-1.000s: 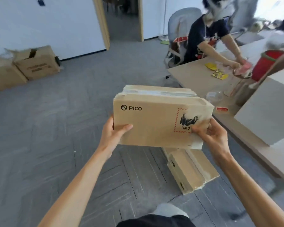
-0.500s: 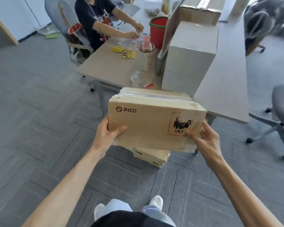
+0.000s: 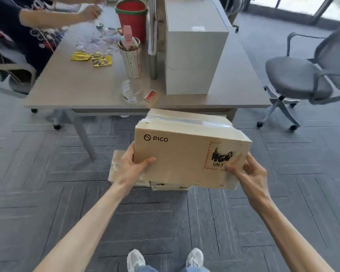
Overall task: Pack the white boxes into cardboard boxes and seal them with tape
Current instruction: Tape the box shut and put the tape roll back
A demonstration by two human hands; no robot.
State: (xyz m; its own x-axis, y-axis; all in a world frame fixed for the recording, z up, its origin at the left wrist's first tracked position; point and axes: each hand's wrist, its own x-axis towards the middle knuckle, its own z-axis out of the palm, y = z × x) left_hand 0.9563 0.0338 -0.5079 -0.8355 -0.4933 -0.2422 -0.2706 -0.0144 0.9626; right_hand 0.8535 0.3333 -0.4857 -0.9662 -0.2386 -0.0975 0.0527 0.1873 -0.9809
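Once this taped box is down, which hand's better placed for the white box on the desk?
Probably right: the right hand is nearer the white box's bare side; glass jar and cup crowd the left hand's path.

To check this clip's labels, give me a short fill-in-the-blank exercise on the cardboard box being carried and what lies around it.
1. The left hand and right hand hold the taped brown cardboard box, printed with the word ____.
2. A second brown cardboard box lies below it on the carpeted ____.
3. The round red bucket on the grey table has a ____ rim.

Missing words: PICO; floor; green.
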